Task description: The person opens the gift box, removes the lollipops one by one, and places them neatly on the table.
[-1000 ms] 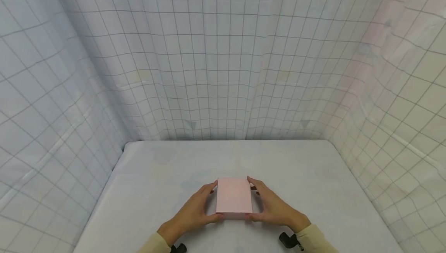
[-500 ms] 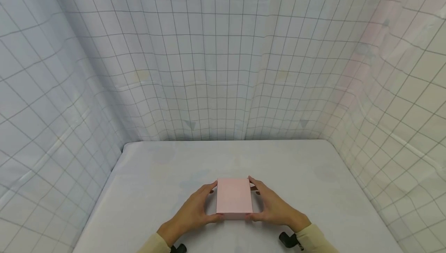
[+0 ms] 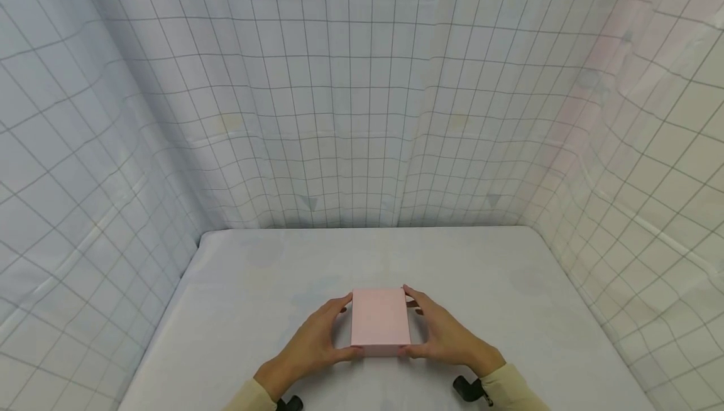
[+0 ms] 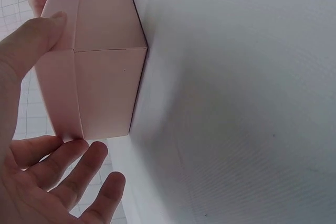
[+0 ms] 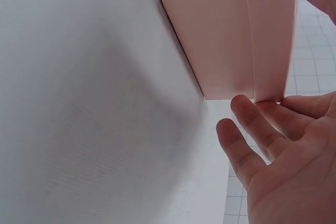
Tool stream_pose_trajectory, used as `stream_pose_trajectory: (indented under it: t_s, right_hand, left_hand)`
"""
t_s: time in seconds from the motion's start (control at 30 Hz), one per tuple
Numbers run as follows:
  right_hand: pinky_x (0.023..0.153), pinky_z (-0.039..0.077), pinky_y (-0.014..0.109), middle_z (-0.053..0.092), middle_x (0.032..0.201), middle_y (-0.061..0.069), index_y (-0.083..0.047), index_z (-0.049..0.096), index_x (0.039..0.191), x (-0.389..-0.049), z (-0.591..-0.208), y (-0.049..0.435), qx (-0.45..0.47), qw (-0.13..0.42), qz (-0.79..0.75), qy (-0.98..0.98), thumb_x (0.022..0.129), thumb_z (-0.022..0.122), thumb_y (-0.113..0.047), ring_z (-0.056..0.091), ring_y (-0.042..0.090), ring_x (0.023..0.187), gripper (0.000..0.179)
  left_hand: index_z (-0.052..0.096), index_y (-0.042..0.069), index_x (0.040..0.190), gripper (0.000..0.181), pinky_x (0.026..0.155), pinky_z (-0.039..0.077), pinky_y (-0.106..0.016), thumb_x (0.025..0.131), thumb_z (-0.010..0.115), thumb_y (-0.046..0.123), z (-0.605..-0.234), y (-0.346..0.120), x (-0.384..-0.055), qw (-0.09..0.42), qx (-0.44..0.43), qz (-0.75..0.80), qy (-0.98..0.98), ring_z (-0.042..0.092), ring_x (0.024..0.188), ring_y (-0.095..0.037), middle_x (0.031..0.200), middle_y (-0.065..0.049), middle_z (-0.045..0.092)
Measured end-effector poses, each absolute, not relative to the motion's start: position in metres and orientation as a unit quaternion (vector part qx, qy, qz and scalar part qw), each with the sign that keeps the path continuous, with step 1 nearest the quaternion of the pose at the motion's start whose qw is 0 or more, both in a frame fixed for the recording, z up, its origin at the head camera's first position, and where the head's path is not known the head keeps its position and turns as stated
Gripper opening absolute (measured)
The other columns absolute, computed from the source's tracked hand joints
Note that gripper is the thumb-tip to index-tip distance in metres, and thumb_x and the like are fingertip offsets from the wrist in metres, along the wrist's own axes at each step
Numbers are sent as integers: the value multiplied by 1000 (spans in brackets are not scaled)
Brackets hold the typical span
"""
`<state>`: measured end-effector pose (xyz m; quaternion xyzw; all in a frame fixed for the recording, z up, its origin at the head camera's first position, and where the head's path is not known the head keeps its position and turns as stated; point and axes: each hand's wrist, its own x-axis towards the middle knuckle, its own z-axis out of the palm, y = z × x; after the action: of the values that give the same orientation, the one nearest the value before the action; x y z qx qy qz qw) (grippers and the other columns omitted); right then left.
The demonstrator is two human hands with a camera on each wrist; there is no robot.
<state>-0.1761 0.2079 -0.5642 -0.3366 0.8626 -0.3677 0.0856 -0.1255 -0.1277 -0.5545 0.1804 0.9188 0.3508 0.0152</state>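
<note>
On the near half of the white table (image 3: 254,285), the pink lidded box (image 3: 380,317) sits with its lid (image 4: 62,87) pinched front to back between widely spread thumb and fingertips of left hand (image 3: 313,343) and right hand (image 3: 448,339), so uneven pull could skew and jam it.

Plain pale pink is shown by the box (image 3: 380,318) between the left hand (image 3: 311,342) and the right hand (image 3: 447,339). The table (image 3: 260,279) beneath them is covered in white, faintly tinged with blue. Behind each hand, cream is seen on the sleeves (image 3: 509,387) and black on the gadgets (image 3: 467,390). Beyond both hands, white curtains (image 3: 362,84) are crossed by a grey grid and tinged pink on the right hand's side.
</note>
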Motion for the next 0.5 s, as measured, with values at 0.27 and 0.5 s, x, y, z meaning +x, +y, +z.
stream_pose_trajectory:
  t_s: [0.27, 0.5]
  right_hand:
    - [127, 58, 54, 49, 182, 14, -1, 27, 182, -176, -561, 208, -341, 73, -370, 861, 94, 99, -52, 63, 35, 156, 125]
    - [127, 58, 55, 48, 183, 11, -4, 27, 183, -174, -554, 208, -340, 67, -380, 858, 93, 101, -44, 63, 34, 157, 124]
  left_hand:
    - [46, 9, 177, 115, 121, 60, -65, 89, 101, 59, -549, -128, -124, 14, 179, 351, 919, 70, 147, -35, 170, -10, 64]
    - [46, 11, 178, 115, 121, 60, -63, 89, 101, 58, -546, -129, -124, 3, 179, 354, 918, 70, 147, -30, 171, -6, 63]
